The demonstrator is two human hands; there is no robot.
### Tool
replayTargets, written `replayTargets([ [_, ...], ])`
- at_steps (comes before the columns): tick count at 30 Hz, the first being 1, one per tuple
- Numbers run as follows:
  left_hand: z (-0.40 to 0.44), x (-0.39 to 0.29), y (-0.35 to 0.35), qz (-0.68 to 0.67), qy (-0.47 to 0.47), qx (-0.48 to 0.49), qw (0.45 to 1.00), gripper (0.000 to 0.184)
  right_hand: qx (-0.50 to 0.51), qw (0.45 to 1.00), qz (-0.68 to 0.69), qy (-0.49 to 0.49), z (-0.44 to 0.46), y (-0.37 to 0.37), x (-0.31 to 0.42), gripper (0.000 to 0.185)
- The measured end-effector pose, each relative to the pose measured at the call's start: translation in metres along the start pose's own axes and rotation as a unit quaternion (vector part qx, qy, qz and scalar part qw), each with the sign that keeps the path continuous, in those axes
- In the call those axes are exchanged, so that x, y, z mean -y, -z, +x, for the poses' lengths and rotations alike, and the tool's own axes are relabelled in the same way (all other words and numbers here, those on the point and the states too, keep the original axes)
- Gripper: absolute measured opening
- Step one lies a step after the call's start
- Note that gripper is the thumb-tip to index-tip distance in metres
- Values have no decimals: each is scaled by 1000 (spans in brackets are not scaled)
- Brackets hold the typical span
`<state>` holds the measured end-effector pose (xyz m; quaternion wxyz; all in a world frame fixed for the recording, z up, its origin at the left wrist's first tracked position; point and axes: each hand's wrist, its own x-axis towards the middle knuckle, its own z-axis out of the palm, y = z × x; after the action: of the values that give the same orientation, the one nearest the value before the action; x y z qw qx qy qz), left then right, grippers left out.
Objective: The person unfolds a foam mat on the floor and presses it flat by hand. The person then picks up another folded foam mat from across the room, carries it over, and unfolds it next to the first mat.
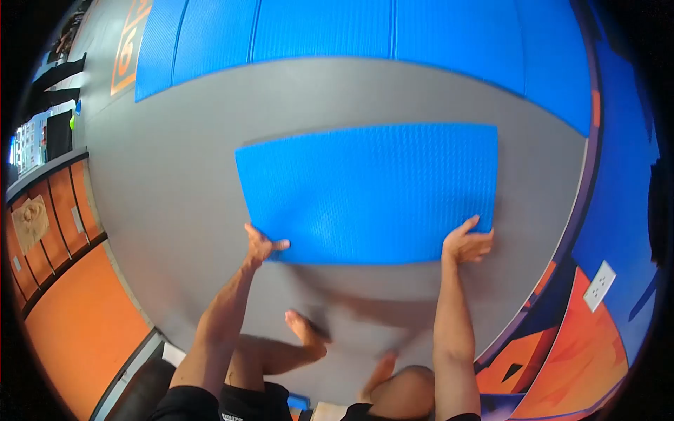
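Observation:
A blue textured exercise mat (372,193) stretches out in front of me over the grey floor. My left hand (263,245) grips its near left corner, with the thumb lying on top of the mat. At the near right corner, my right hand (468,242) holds the edge, thumb up along the surface. Some of the fingers are hidden under or behind the mat's edge. A shadow falls on the floor between the near edge and my bare feet.
A row of joined blue mats (323,31) lies on the grey floor (161,175) ahead. To the right stands a painted wall with a white power outlet (599,286). An orange panelled wall (84,309) runs along the left. Dark-clothed legs of another person (60,74) show at far left.

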<state>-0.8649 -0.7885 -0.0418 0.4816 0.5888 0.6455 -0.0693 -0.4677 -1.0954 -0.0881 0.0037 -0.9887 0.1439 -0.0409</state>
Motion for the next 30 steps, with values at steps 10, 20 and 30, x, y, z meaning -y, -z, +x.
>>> replayTargets([
  [10,4,-16,-2,23,17,-31,999,113,-27,1000,-10,9,4,-9,3,66],
  [20,5,-8,-4,-12,2,-35,999,111,-17,1000,-3,-4,3,-6,0,68],
  [30,2,-8,-4,-166,-39,8,985,108,-40,999,-5,11,4,-9,-3,68],
])
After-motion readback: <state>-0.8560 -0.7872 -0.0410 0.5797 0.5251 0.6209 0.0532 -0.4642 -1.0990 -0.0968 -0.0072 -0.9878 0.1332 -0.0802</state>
